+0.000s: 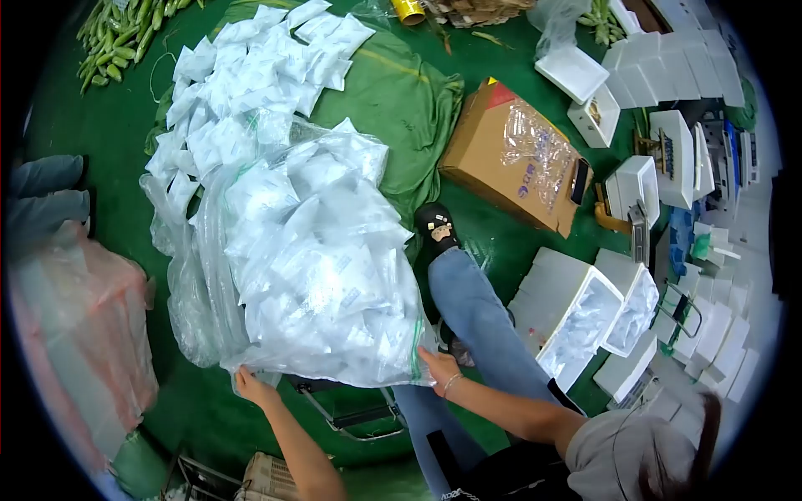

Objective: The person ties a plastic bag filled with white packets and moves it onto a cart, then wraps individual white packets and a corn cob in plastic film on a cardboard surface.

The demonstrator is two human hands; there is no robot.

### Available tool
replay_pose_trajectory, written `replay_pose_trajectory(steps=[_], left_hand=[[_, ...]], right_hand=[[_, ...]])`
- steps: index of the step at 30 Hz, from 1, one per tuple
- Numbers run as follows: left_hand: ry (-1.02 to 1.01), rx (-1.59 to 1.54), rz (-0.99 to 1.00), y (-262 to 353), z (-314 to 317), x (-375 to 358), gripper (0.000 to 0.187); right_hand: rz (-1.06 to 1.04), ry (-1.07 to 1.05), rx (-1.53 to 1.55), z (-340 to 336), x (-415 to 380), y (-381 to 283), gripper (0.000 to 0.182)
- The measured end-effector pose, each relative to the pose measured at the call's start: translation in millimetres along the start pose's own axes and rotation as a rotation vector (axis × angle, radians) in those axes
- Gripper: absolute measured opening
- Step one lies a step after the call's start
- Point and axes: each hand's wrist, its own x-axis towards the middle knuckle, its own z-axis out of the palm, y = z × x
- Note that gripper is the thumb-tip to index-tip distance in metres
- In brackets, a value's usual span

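A large clear plastic bag [198,313] full of white flat packets, which look like ice packs, lies before me. My left hand [253,386] is closed on its near left corner. At the near right corner, beside a green strip, my right hand [439,370] grips the same bag. The near edge is stretched between both hands. Beyond the bag, more loose white packets [251,71] are heaped on a green cloth or sack [380,104]. Some fingertips are hidden by the plastic folds.
A cardboard box [493,159] stands to the right. Several white foam boxes [543,305] line the right side, some holding packets. A reddish plastic-wrapped bundle [92,317] and another person's legs [50,200] are at left. Green vegetables [121,46] lie at the far left.
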Motion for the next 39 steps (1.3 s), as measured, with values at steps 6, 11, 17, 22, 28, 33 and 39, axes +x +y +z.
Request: replay_pose_trajectory(steps=[6,11,17,22,28,33,39], left_hand=[[-0.041,-0.565,-0.262,39.6,10.2,-32.7,0.035],[-0.024,-0.554,-0.374,186.0,12.6,-89.1,0.028],[-0.329,-0.211,0.108,419.2,3.2,-148.9,0.021],[-0.257,-0.398,0.226,518.3,-67.6,-217.3,0.025],[-0.010,-0.365,0.177,470.9,17.8,-139.1,0.020],[-0.066,-0.422,-0.031,380.6,60.1,-157.1,0.013],[-0.064,-0.518,-0.268,374.9,81.0,-256.9,0.003]], right_hand=[[0.067,-0.037,-0.095,7.0,-40.2,-52.0,0.030],[0.051,-0.236,0.032,22.0,-106.4,-157.3,0.030],[-0.047,-0.402,-0.067,47.9,-284.1,-306.6,0.026],[-0.237,-0.381,-0.332,-2.0,-494.5,-360.2,0.026],[-0.369,-0.436,-0.205,35.5,-402.7,-413.9,0.028],[-0.316,-0.313,-0.292,6.9,-387.2,-408.5,0.029],[-0.217,-0.237,-0.240,-62.3,-359.1,-438.8,0.030]])
